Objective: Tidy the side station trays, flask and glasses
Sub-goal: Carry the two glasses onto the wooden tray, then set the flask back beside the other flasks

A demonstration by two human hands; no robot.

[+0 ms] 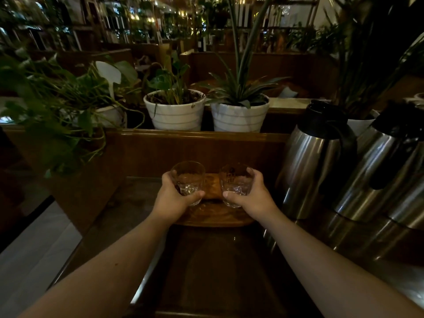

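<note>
the left grip (176,195) is clenched around a clear glass tumbler (188,180), thumb across its near side and the fingers wrapped round the far left of the wall. the right grip (251,195) grasps a second clear tumbler (236,183) the same way, mirrored, thumb lying low across the near side; this glass carries a dark printed mark on its wall, too small to read. both glasses stand upright, side by side with a narrow gap between them, neither touching the other. whether their bases rest on anything or hang just above it cannot be told.

under and between the two glasses lies a small wooden tray (213,216), its rounded near rim showing below the wrists. it sits toward the far edge of the bench (146,207), close to the raised wooden back rail. nearer the person, a longer dark tray (218,267) runs lengthwise down the middle of the bench toward its near edge, between the two bare forearms.

along the right edge of the bench stands a steel flask (314,171) with a black lid and black handle, just beside the right wrist but apart from it. a second steel flask (385,177) stands further right, partly cut off by the frame.

on the ledge behind the back rail sit two white striped pots (174,113) with green plants, and a trailing leafy plant (52,106) spills over the far left corner.
</note>
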